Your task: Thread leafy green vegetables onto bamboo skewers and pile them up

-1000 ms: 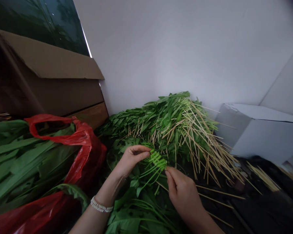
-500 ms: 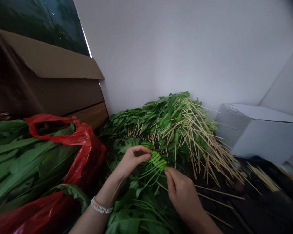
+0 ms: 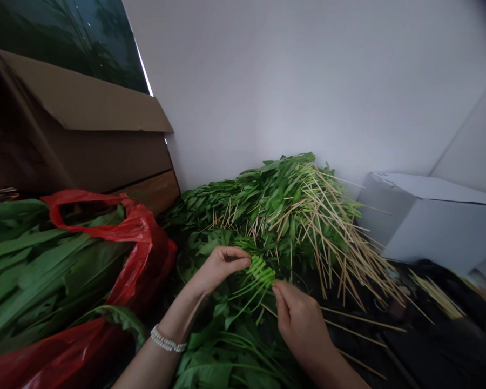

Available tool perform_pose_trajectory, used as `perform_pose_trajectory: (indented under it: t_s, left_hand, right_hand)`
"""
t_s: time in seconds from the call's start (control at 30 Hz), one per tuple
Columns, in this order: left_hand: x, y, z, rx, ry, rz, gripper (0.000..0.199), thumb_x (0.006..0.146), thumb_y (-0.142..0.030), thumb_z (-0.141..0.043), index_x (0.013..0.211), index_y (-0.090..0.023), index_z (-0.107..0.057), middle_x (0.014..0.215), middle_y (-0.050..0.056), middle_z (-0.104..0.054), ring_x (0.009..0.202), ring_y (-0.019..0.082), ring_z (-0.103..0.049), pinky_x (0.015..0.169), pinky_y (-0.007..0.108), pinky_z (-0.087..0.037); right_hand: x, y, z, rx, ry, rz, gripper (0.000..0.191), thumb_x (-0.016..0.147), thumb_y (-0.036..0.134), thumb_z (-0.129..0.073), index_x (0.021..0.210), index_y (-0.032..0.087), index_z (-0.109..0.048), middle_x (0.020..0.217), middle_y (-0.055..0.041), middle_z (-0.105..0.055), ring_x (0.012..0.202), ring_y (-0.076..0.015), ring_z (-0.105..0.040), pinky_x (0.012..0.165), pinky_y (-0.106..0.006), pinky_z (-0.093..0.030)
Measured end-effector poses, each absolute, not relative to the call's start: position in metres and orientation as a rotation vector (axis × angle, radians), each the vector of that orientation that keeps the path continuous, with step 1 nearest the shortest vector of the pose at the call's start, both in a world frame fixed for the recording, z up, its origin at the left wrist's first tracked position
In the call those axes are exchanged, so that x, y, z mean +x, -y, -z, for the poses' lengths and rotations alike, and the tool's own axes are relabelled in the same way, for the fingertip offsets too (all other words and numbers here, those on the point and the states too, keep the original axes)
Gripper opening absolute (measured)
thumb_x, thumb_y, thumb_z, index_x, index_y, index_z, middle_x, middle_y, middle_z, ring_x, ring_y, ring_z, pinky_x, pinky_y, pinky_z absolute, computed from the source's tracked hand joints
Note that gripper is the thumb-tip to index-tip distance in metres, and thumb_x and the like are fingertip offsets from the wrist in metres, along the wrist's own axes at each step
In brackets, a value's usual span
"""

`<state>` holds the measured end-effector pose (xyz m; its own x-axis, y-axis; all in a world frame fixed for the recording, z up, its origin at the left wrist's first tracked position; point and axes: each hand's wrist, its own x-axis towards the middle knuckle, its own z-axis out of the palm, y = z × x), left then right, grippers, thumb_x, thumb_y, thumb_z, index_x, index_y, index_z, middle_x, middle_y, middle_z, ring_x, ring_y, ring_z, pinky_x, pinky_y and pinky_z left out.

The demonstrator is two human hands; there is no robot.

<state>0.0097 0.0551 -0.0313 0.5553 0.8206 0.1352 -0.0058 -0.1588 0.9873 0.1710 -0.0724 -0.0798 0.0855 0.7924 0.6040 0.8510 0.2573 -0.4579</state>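
Observation:
A row of bright green leafy-vegetable stems (image 3: 261, 273) lies side by side between my two hands, apparently threaded on a bamboo skewer that is mostly hidden. The thumb and fingers of my left hand (image 3: 225, 266), which has a beaded bracelet at the wrist, pinch the row's far left end. At its near right end my right hand (image 3: 302, 316) is closed on the skewer's end. Loose thin stems trail from the row to the lower left. Below my hands lie more loose leafy greens (image 3: 230, 356).
A heap of skewered greens (image 3: 267, 189) rests against the white wall, its bare sticks (image 3: 344, 237) pointing right. On the left are a red plastic bag (image 3: 146, 232) of long leaves and a cardboard box (image 3: 105, 151). A white box (image 3: 441, 227) and loose skewers (image 3: 437, 294) are on the right.
Both hands keep their grip and nearly the same place. The row of stems between them has shifted and tilted very slightly.

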Motion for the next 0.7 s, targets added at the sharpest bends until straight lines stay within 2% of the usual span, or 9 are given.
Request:
perform_pose_trajectory:
  t_s: [0.27, 0.43, 0.53, 0.6, 0.7]
  left_hand:
    - [0.013, -0.056, 0.036, 1.589, -0.731, -0.838, 0.021, 0.066, -0.034, -0.077, 0.070, -0.015, -0.073, 0.069, 0.002, -0.067, 0.066, 0.013, -0.057, 0.067, 0.024, -0.046]
    - [0.015, -0.046, 0.035, 1.577, -0.549, -0.704, 0.035, 0.067, -0.035, -0.078, 0.095, -0.017, -0.070, 0.089, 0.004, -0.070, 0.081, 0.017, -0.063, 0.078, 0.027, -0.048]
    - [0.014, -0.040, 0.030, 1.655, -0.481, -0.549, 0.033, 0.065, -0.030, -0.079, 0.093, -0.015, -0.070, 0.088, 0.005, -0.071, 0.081, 0.018, -0.064, 0.079, 0.029, -0.049]
    - [0.011, -0.041, 0.027, 1.655, -0.542, -0.624, 0.027, 0.068, -0.030, -0.077, 0.089, -0.014, -0.070, 0.086, 0.005, -0.072, 0.079, 0.018, -0.065, 0.078, 0.029, -0.050]
    - [0.003, -0.051, 0.023, 1.524, -0.679, -0.950, 0.034, 0.066, -0.028, -0.078, 0.096, -0.016, -0.067, 0.091, 0.006, -0.073, 0.082, 0.019, -0.067, 0.078, 0.028, -0.051]
  right_hand:
    - [0.173, 0.070, 0.083, -1.546, 1.681, 0.091, 0.029, 0.095, 0.021, -0.033, 0.086, 0.019, -0.060, 0.073, -0.0034, -0.066, 0.068, -0.0151, -0.065, 0.064, -0.023, -0.045]
    - [0.170, 0.071, 0.080, -1.498, 1.680, 0.156, 0.028, 0.095, 0.020, -0.034, 0.093, 0.018, -0.062, 0.079, -0.0053, -0.068, 0.075, -0.0160, -0.067, 0.069, -0.024, -0.049]
    - [0.171, 0.073, 0.076, -1.481, 1.713, 0.225, 0.029, 0.095, 0.020, -0.035, 0.100, 0.016, -0.063, 0.082, -0.0061, -0.069, 0.077, -0.0157, -0.068, 0.070, -0.023, -0.049]
    - [0.176, 0.073, 0.071, -1.482, 1.734, 0.245, 0.028, 0.095, 0.021, -0.036, 0.102, 0.016, -0.063, 0.085, -0.0060, -0.070, 0.076, -0.0152, -0.068, 0.069, -0.023, -0.050]
    - [0.190, 0.072, 0.063, -1.514, 1.723, 0.249, 0.026, 0.095, 0.025, -0.039, 0.102, 0.018, -0.063, 0.088, -0.0051, -0.070, 0.075, -0.0152, -0.068, 0.067, -0.023, -0.049]
